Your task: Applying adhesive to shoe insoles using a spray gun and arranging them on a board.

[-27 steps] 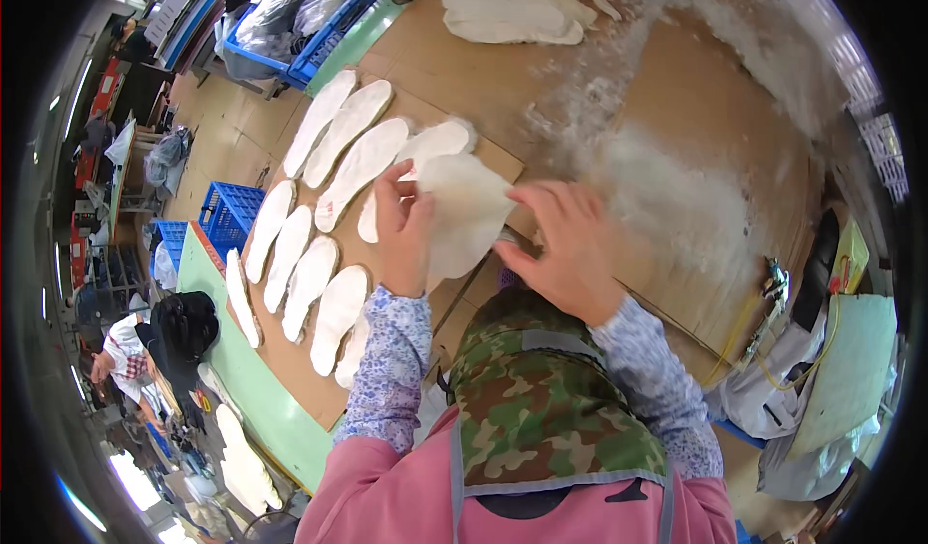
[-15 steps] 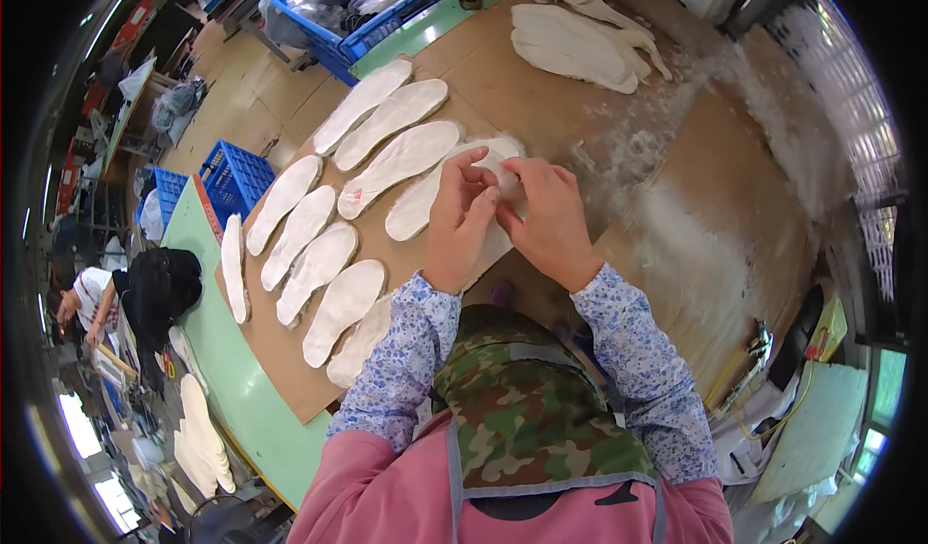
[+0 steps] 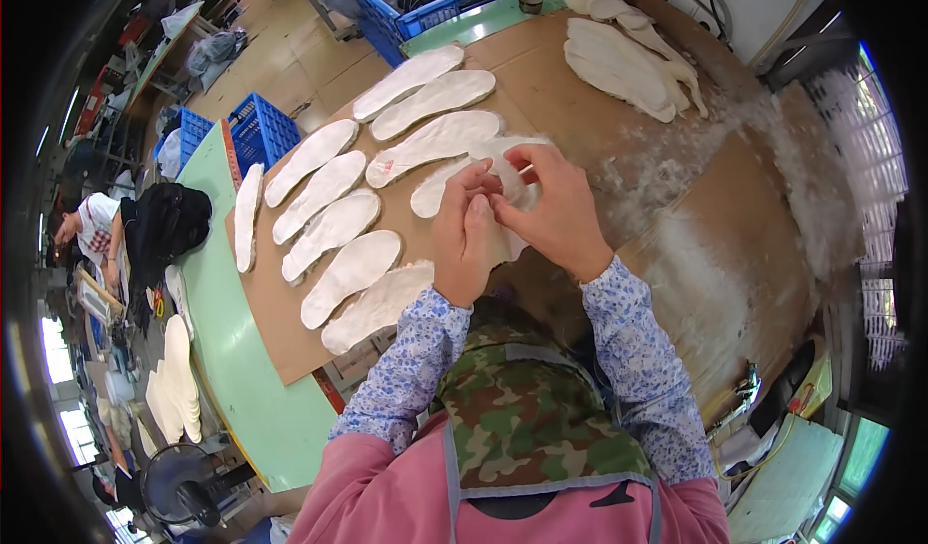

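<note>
My left hand and my right hand meet over the near edge of the cardboard-covered table, fingers curled and thumbs drawn in. A thin, whitish, see-through piece shows between them, pinched by my right fingers. What my left fingertips grip is hidden. Just behind my hands lies a white fleecy insole, partly covered by them. Farther left, several more white insoles lie in slanted rows, among them one with a small red mark and a near one beside my left sleeve.
Cardboard covers part of a green table. A pile of white insole pieces lies at the back right, with loose white fluff nearby. Blue crates stand beyond the table. A person works far left, near a fan.
The view has shifted, so the table and insoles appear moved. My right hand has turned and drawn slightly away from the left, and the whitish piece between them shows more.
</note>
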Motion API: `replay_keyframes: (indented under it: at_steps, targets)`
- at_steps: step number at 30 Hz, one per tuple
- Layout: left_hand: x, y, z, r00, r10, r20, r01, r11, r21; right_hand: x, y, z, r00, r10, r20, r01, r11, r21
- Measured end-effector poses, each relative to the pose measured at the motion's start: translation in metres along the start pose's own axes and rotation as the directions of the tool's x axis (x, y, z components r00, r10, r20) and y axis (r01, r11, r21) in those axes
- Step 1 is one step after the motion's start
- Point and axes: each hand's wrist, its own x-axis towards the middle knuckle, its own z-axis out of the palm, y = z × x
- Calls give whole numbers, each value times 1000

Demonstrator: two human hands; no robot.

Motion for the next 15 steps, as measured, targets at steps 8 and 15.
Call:
replay_keyframes:
  at_steps: [8, 15]
  targets:
    - [-14, 12, 4, 990, -44, -134, 44, 999, 1, -5, 0, -26, 993, -84, 87, 94, 990, -109]
    - [-46, 14, 10, 995, 33, -94, -18, 987, 161, 5, -21, -58, 1000, -5, 2, 5, 966, -258]
